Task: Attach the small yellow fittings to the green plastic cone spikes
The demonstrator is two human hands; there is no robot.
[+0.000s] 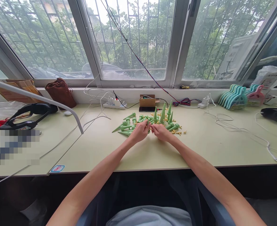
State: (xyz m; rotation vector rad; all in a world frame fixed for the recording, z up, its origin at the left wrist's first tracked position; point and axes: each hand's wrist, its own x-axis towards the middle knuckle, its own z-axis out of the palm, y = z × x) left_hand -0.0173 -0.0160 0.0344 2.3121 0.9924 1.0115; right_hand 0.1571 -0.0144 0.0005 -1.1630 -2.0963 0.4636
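Observation:
A heap of green cone-shaped plastic spikes [129,124] lies on the pale green table [199,144], some flat, several standing upright [162,115] at the back. Small yellow pieces [178,132] are scattered among them. My left hand [139,131] and my right hand [160,131] meet at the near edge of the heap, fingers curled and pinched together around a small green spike part between them. What exactly sits between the fingertips is too small to make out clearly.
A power strip [113,103], a cardboard box [147,101] and a black phone [147,109] sit behind the heap. Left: a brown pouch [61,91], black headset [27,114], white tube [46,102]. Right: teal and pink plastic hangers [234,98], white cables [242,130], another black device [275,113].

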